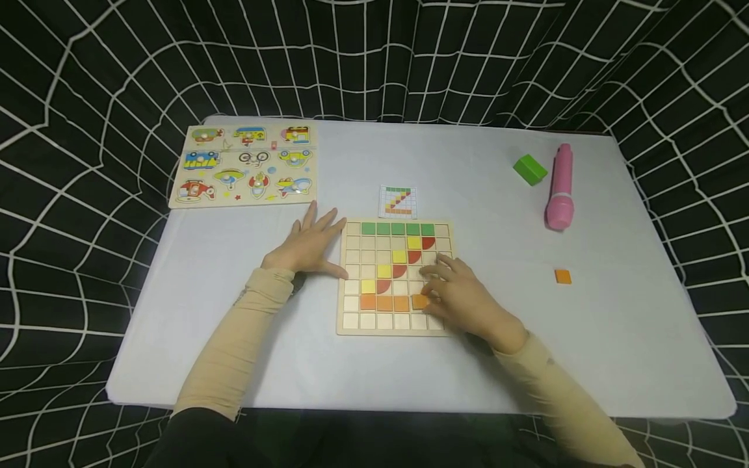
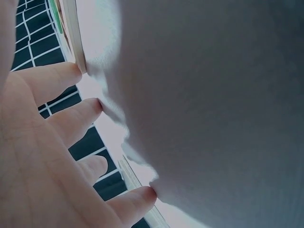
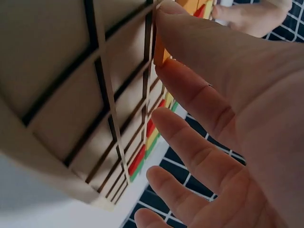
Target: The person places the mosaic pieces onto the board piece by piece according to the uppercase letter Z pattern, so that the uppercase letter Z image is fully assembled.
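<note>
A wooden grid board (image 1: 351, 322) lies at the middle of the table, holding green squares (image 1: 398, 229), yellow squares (image 1: 399, 257), red quarter-circle pieces (image 1: 400, 271) and a row of orange squares (image 1: 384, 303). My right hand (image 1: 462, 296) pinches an orange square tile (image 3: 161, 51) between thumb and index finger, at the right end of the orange row; its other fingers spread over the board. My left hand (image 1: 310, 244) rests with straight, spread fingers at the board's left edge, thumb and index fingertip touching it. Behind the board lies a small pattern card (image 1: 398, 201).
A wooden vehicle puzzle (image 1: 246, 166) sits at the back left. Toward the right are a green block (image 1: 530, 169), a pink microphone-shaped object (image 1: 562, 188) and a loose orange square (image 1: 563, 277). Black netted fabric (image 1: 374, 58) rises behind the white table (image 1: 491, 383).
</note>
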The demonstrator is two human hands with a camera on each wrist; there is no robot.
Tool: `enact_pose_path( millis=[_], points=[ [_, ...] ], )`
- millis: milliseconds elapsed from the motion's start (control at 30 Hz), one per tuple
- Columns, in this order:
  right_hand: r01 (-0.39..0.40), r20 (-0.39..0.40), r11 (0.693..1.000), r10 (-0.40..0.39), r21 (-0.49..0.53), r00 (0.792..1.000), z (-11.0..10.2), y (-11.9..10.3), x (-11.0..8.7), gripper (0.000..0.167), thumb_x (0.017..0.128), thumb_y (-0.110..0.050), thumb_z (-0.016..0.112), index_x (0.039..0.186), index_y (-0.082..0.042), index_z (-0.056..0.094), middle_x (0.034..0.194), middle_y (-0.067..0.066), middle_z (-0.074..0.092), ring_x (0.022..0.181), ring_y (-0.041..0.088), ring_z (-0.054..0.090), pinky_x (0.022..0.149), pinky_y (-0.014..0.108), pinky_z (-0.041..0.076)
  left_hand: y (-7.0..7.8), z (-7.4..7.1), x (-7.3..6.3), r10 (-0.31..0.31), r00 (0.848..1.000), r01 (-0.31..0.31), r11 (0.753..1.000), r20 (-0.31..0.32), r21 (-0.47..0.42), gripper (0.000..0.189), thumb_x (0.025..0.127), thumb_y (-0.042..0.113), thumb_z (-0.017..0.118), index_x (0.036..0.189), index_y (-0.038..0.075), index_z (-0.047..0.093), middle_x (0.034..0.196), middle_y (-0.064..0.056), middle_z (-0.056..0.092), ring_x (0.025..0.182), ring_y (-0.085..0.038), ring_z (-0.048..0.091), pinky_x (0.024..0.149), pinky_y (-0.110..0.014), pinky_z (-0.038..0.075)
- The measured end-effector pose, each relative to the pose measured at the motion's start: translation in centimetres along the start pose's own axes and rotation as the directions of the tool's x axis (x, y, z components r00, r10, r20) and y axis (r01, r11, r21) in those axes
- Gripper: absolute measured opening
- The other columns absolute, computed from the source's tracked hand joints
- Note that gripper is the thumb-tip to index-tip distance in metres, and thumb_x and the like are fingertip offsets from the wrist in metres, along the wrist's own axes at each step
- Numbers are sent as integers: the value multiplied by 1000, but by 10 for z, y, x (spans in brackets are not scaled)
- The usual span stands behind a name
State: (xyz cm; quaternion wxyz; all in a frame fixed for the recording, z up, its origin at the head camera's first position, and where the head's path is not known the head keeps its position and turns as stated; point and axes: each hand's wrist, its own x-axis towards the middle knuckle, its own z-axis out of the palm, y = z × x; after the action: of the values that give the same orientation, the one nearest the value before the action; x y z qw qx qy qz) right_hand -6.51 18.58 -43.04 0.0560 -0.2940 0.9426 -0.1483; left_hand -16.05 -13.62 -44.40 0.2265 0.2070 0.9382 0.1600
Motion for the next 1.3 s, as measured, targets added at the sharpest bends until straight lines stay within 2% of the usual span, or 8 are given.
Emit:
enact_pose_path(
  millis=[200, 400, 533, 667, 800, 1000, 1200, 1300],
  points=[
    [-23, 25, 1000, 23, 18, 999, 1, -2, 1, 24, 78, -20, 89, 95, -6, 80, 133, 16, 70, 142, 50, 49, 120, 70, 34, -1, 0, 0, 5, 1000, -5, 1000, -2, -12, 121, 74, 61, 85, 166, 14, 22, 177, -13, 4, 159, -48, -20, 124, -79, 8],
    [-64, 75, 997, 61, 39, 995, -1, -3, 2, 26, 79, -21, 89, 99, -9, 81, 138, 14, 68, 144, 49, 47, 122, 70, 32, 1, -1, -2, -1, 1000, 0, 1000, -3, -19, 121, 74, 59, 86, 166, 13, 22, 177, -13, 5, 159, -48, -19, 124, -78, 8],
    [-85, 28, 995, 84, 50, 996, -7, 5, -2, 29, 79, -22, 88, 103, -9, 80, 138, 15, 68, 143, 50, 47, 121, 72, 31, 1, -1, -1, 1, 1000, -1, 1000, -2, -28, 121, 74, 59, 86, 166, 13, 22, 177, -13, 4, 159, -48, -19, 124, -78, 8],
    [-139, -38, 988, 141, 60, 989, -21, 24, -12, 33, 81, -22, 86, 109, -6, 78, 137, 19, 68, 142, 52, 47, 119, 75, 31, 1, -1, -1, 0, 1000, 0, 1000, -2, -21, 122, 73, 60, 86, 166, 13, 22, 177, -13, 4, 159, -48, -19, 124, -78, 8],
    [-203, -92, 976, 210, 81, 973, -33, 52, -29, 33, 83, -17, 85, 111, -3, 77, 135, 24, 67, 139, 55, 47, 117, 73, 32, 1, -1, -2, 0, 1000, 0, 1000, -4, -15, 122, 73, 60, 86, 166, 13, 22, 177, -13, 5, 159, -48, -19, 124, -78, 9],
    [-229, -215, 971, 239, 71, 947, -37, 102, -62, 32, 79, -8, 85, 108, 4, 76, 127, 31, 68, 128, 62, 50, 109, 73, 39, 0, -1, -2, -1, 1000, 0, 1000, -4, -17, 122, 73, 60, 86, 166, 13, 22, 177, -13, 5, 159, -48, -19, 124, -78, 8],
    [-390, -171, 917, 399, 90, 901, -44, 134, -94, 35, 84, -8, 81, 114, 7, 71, 136, 36, 58, 133, 66, 40, 112, 76, 31, 0, -1, -2, 0, 1000, 0, 1000, -2, -23, 122, 73, 60, 86, 166, 13, 22, 177, -13, 5, 159, -48, -19, 124, -78, 8],
    [-440, -159, 894, 448, 85, 880, -47, 147, -105, 34, 85, -7, 79, 115, 8, 70, 141, 39, 51, 134, 68, 36, 113, 78, 27, 0, -1, -1, 1, 1000, -1, 1000, 0, -26, 122, 73, 60, 86, 166, 13, 22, 177, -13, 4, 159, -48, -20, 124, -78, 8]
  ],
)
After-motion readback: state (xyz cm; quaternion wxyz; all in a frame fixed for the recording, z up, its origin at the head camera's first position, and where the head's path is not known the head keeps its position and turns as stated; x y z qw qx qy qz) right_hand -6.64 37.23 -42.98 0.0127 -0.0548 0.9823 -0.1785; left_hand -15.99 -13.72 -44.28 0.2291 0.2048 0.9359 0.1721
